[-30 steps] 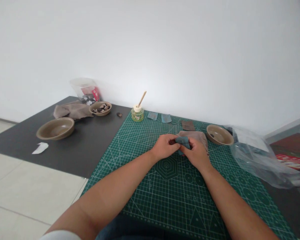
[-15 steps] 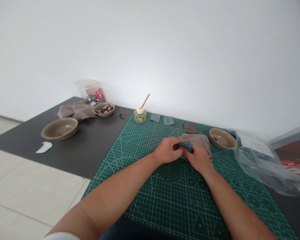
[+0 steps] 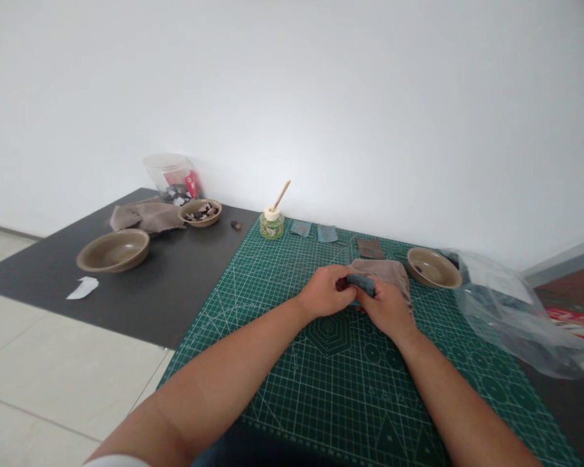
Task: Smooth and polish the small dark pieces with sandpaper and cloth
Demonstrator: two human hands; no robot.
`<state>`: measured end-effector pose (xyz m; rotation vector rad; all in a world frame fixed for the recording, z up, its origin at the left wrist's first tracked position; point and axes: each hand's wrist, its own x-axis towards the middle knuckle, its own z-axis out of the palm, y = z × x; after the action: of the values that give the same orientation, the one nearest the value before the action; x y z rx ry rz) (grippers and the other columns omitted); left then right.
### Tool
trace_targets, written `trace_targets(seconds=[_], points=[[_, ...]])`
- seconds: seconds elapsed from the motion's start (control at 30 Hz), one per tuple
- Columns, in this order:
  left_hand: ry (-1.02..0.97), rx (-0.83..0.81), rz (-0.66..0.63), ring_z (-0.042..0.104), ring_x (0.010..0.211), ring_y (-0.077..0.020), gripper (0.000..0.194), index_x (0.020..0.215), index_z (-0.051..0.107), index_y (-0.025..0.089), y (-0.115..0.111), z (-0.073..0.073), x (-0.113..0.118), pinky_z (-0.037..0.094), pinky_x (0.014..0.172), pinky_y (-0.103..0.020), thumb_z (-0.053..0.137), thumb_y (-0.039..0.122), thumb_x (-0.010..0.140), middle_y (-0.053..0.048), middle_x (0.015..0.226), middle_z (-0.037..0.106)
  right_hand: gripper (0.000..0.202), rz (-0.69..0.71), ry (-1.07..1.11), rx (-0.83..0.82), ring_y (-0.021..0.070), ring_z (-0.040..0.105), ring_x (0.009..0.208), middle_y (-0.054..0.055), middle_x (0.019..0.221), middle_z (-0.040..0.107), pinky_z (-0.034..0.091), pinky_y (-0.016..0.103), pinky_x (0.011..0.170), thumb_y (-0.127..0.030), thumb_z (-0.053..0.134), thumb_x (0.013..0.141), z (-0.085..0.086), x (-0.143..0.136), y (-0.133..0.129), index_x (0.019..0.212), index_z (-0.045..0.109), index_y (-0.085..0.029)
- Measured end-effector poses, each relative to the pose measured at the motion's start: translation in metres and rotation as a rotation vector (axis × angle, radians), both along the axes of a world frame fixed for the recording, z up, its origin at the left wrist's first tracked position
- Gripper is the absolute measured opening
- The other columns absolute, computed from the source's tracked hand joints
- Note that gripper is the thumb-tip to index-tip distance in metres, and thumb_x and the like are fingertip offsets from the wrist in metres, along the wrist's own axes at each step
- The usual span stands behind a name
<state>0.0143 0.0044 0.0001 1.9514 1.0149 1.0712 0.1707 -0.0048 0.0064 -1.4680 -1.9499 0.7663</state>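
Both hands meet over a folded brown cloth (image 3: pixel 385 271) on the green cutting mat (image 3: pixel 272 337). My right hand (image 3: pixel 388 307) is closed, thumb and fingers pinching a bent blue-grey piece of sandpaper (image 3: pixel 361 283). Against its left end my left hand (image 3: pixel 327 292) is closed too, its fingertips around a small dark brown piece (image 3: pixel 341 284) that is mostly hidden. Farther back on the mat lie two flat blue-grey squares (image 3: pixel 328 233) and a brown square (image 3: pixel 370 248).
A glass jar (image 3: pixel 271 227) with a stick stands at the mat's back edge. Bowls (image 3: pixel 434 285) (image 3: pixel 113 264) flank the work area; a smaller bowl (image 3: pixel 200 222) holds several chips. A plastic bag (image 3: pixel 503 324), a clear tub (image 3: pixel 168 165), a crumpled cloth (image 3: pixel 146 215) and white paper (image 3: pixel 82 288) lie around.
The view has shifted very slightly. Both hands keep their grip in almost the same place, with the blue-grey sandpaper barely moved between them.
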Motion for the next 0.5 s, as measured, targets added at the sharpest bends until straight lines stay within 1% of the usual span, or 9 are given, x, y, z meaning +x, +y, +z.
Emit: trace_targets(seconds=[0.1, 0.17, 0.27, 0.37, 0.5], points=[[0.002, -0.003, 0.008, 0.055, 0.067, -0.0126, 0.021, 0.084, 0.068, 0.013, -0.0002, 0.0007, -0.0002, 0.043, 0.062, -0.023, 0.053, 0.014, 0.069, -0.003, 0.075, 0.063, 0.026, -0.018, -0.016, 0.040, 0.0181, 0.059, 0.052, 0.003, 0.059, 0.064, 0.043, 0.029, 0.048, -0.041, 0.050, 0.080, -0.0011, 0.0008, 0.0008, 0.070, 0.058, -0.018], [-0.002, 0.003, 0.022, 0.055, 0.066, -0.0123, 0.021, 0.085, 0.068, 0.012, -0.0005, 0.0005, 0.0000, 0.043, 0.061, -0.023, 0.054, 0.015, 0.069, -0.003, 0.074, 0.063, 0.025, -0.046, -0.032, 0.100, 0.0209, 0.062, 0.062, 0.005, 0.070, 0.068, 0.046, 0.031, 0.054, -0.040, 0.053, 0.078, -0.0024, 0.0018, 0.0018, 0.080, 0.062, -0.017], [-0.028, -0.005, 0.022, 0.055, 0.065, -0.0117, 0.027, 0.093, 0.067, 0.013, -0.0011, -0.0009, 0.0007, 0.044, 0.061, -0.022, 0.053, 0.016, 0.070, -0.003, 0.077, 0.064, 0.029, -0.054, -0.056, 0.161, 0.0237, 0.064, 0.073, 0.008, 0.083, 0.071, 0.048, 0.034, 0.062, -0.038, 0.054, 0.078, -0.0046, 0.0031, 0.0028, 0.093, 0.065, -0.015], [-0.034, -0.010, 0.022, 0.056, 0.066, -0.0116, 0.032, 0.100, 0.065, 0.014, -0.0021, -0.0023, 0.0015, 0.045, 0.062, -0.022, 0.053, 0.016, 0.070, -0.003, 0.080, 0.065, 0.030, -0.033, -0.078, 0.173, 0.0249, 0.065, 0.077, 0.008, 0.087, 0.072, 0.049, 0.035, 0.067, -0.036, 0.053, 0.080, -0.0059, 0.0035, 0.0030, 0.098, 0.067, -0.016], [0.011, 0.018, 0.027, 0.056, 0.067, -0.0122, 0.030, 0.097, 0.065, 0.015, -0.0032, -0.0022, 0.0018, 0.045, 0.063, -0.023, 0.052, 0.015, 0.071, -0.003, 0.082, 0.065, 0.028, -0.031, -0.096, 0.196, 0.0258, 0.066, 0.083, 0.008, 0.091, 0.072, 0.049, 0.037, 0.072, -0.033, 0.053, 0.080, -0.0057, 0.0031, 0.0027, 0.099, 0.067, -0.018]])
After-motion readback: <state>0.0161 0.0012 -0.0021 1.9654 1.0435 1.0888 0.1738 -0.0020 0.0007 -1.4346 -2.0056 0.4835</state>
